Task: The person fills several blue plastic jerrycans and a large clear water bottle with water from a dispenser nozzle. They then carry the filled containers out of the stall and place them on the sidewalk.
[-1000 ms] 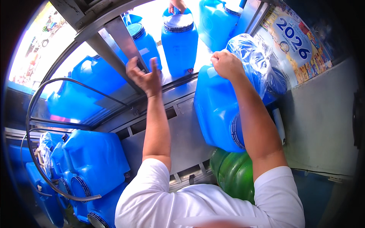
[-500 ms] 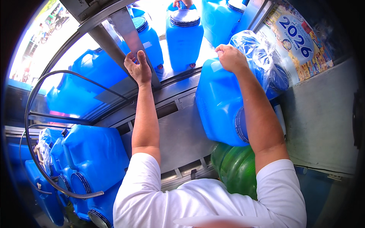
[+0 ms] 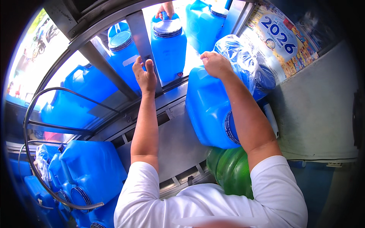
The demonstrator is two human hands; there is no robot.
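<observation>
My right hand (image 3: 216, 64) grips the top of a big blue water jug (image 3: 208, 108) that stands on the metal counter (image 3: 173, 146) in front of me; clear plastic film (image 3: 243, 60) wraps its cap end. My left hand (image 3: 144, 75) is raised with fingers apart against the metal window post (image 3: 142, 45), holding nothing. Just past the post, another person's hand (image 3: 166, 8) holds a blue round container (image 3: 169, 49) by its top. A second blue round container (image 3: 123, 57) stands to its left.
Several blue jugs (image 3: 83, 174) lie stacked at the lower left behind a curved wire frame (image 3: 28, 125). A green container (image 3: 230, 171) sits under the held jug. A wall calendar (image 3: 275, 38) hangs on the grey wall at right. More blue jugs (image 3: 81, 95) stand outside the window.
My left hand has risen from the counter side up to the window post. The other person's blue round container has come closer to the opening. My right hand stays on the jug.
</observation>
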